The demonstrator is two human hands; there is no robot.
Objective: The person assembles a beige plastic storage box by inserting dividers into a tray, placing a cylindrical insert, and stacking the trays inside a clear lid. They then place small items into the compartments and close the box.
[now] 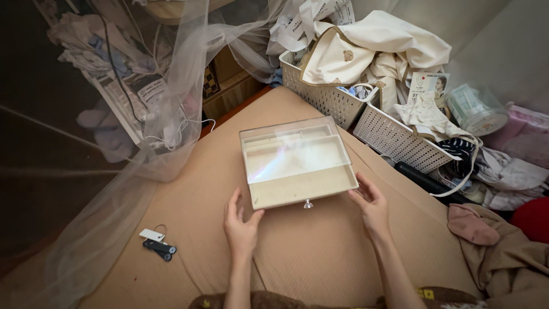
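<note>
A clear plastic box (294, 160) with a cream drawer and a small round knob on its front rests on a tan quilted mattress (320, 252). My left hand (240, 224) touches the box's front left corner, thumb against the drawer front, fingers spread. At the front right corner, my right hand (370, 203) lies against the box with its fingers apart. Neither hand has closed around anything.
A white key fob and black keys (156, 241) lie left of my left hand. Two white perforated baskets (394, 140) heaped with clothes stand behind the box. Sheer netting (143, 143) hangs at left. Crumpled fabric (503, 252) lies at right.
</note>
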